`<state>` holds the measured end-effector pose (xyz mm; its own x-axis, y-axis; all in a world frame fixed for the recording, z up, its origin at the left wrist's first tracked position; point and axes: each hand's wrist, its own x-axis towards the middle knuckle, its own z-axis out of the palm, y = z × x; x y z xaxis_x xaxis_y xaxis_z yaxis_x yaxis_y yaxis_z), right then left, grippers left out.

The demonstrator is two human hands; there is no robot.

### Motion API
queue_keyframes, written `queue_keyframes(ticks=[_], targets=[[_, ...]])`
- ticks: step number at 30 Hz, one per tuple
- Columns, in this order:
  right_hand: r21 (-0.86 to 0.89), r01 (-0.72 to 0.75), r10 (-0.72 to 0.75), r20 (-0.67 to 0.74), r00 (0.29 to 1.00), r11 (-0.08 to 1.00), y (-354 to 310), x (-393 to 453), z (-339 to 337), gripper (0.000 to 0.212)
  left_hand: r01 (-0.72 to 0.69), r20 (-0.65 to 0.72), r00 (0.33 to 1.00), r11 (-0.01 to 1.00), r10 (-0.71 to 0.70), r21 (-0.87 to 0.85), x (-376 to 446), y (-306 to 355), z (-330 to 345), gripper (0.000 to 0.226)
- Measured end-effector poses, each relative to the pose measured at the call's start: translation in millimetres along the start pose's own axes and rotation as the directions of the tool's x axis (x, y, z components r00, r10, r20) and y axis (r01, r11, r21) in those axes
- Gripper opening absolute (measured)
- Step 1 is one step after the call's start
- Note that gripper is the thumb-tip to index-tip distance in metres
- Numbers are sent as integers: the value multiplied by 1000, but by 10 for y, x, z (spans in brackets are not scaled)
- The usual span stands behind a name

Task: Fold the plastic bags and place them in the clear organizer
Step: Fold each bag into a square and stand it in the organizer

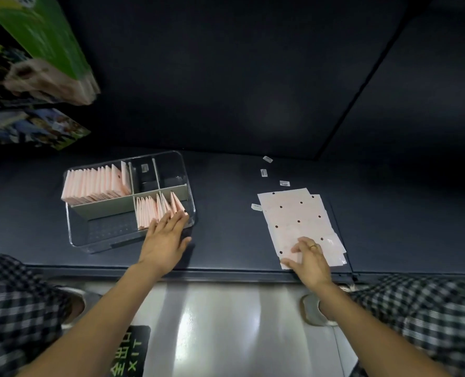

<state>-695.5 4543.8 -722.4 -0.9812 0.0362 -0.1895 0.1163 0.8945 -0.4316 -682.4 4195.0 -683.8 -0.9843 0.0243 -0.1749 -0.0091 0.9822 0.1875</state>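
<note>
A dark, smooth bench runs under a dark wall. Near its left end sits the clear plastic organizer with grey dividers. Thin, pale pink folded plastic bags stand in rows in its back-left and front-right parts.

The left hand lies flat, fingers straight and a little spread, touching the front-right row. The right hand rests with loosely bent fingers on the flat stack of pale, shiny bags with small dark dots near the bench's front edge.

The bags look slippery. The leaning row could tip over if the left hand lets go. The right hand could drag two bags, or slide the stack off the edge.
</note>
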Motion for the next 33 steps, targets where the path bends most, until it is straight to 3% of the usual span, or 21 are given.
queue_keyframes(ticks=[6, 11, 14, 16, 19, 23, 26, 27, 29, 31, 33], targets=[[158, -10, 18, -49, 999, 987, 69, -36, 47, 4, -30, -82, 996, 997, 24, -77, -60, 122, -49, 53], [263, -4, 21, -62, 998, 965, 3, -78, -29, 10, -161, -200, 972, 971, 125, -178, -140, 403, -115, 46], [166, 110, -89, -132, 987, 980, -197, -57, -127, 16, -246, -174, 962, 948, 212, -204, -179, 576, -98, 45], [170, 180, -166, -91, 982, 969, -403, -50, -203, 15, -297, -141, 953, 925, 269, -238, -184, 688, -68, 47], [185, 219, -237, 78, 968, 958, -742, -81, -252, 16, -323, -46, 945, 897, 325, -302, -200, 834, -5, 56], [278, 253, -323, 243, 915, 926, -1078, -138, -209, 16, -187, 119, 953, 853, 277, -487, -266, 952, 109, 57], [341, 217, -337, 351, 874, 915, -1180, -143, -193, 18, -42, 125, 982, 800, 144, -599, -277, 962, 156, 13], [351, 192, -331, 395, 857, 917, -1184, -126, -218, 17, -7, 117, 988, 774, 104, -634, -276, 948, 164, 11], [334, 117, -288, 525, 801, 935, -1135, -59, -330, 17, 67, 138, 989, 702, 44, -709, -269, 916, 169, 33], [285, 55, -232, 635, 737, 957, -1019, 43, -497, 21, 139, 163, 987, 584, -11, -800, -250, 898, 161, 33], [273, 29, -201, 630, 750, 962, -870, 149, -648, 16, 192, 179, 981, 449, -72, -873, -213, 885, 176, 31]])
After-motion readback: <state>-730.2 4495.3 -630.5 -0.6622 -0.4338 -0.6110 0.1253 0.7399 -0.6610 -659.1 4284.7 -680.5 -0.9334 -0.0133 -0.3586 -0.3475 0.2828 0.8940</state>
